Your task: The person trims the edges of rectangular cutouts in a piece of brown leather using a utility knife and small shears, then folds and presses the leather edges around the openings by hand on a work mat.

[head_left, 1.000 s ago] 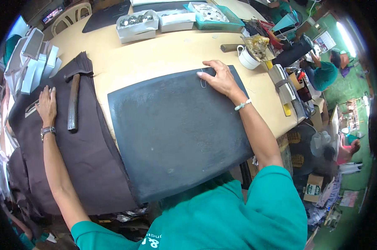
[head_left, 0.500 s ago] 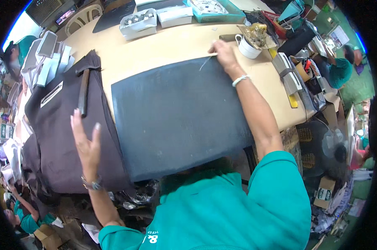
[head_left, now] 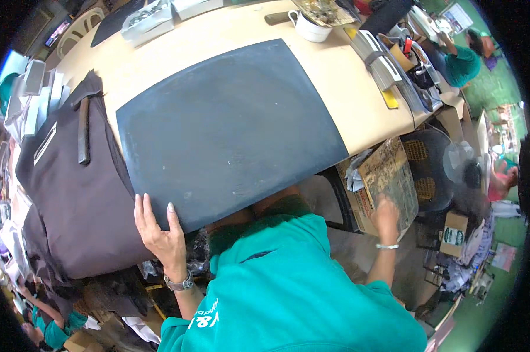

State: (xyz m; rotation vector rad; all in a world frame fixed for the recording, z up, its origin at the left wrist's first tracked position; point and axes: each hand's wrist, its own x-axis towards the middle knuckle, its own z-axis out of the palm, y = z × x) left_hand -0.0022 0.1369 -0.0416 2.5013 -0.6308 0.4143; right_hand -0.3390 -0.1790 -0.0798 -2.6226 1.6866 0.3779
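A dark blue-black mat (head_left: 230,129) lies on the cream table. My left hand (head_left: 162,237) rests at its near left corner, fingers stretched out and a little apart, holding nothing. Beyond the table's right edge, my right hand (head_left: 386,218) hangs down over a stained brown board (head_left: 394,176) on a cardboard box (head_left: 352,202). Its fingers look curled together; anything in them is too small or hidden to make out. Left of the mat, a hammer (head_left: 84,132) lies on dark brown cloth (head_left: 83,217).
A white cup (head_left: 309,29) with a messy, amber-crusted piece on top stands at the back. Plastic trays (head_left: 149,22) sit at the far left. Boxes and tools (head_left: 388,64) line the right edge. A black chair (head_left: 435,164) stands on the right; co-workers sit farther off.
My right hand has left the mat's far right corner and dropped to the board beside the table. A pale thread is gone from the mat. My left hand has come onto the mat's near corner.
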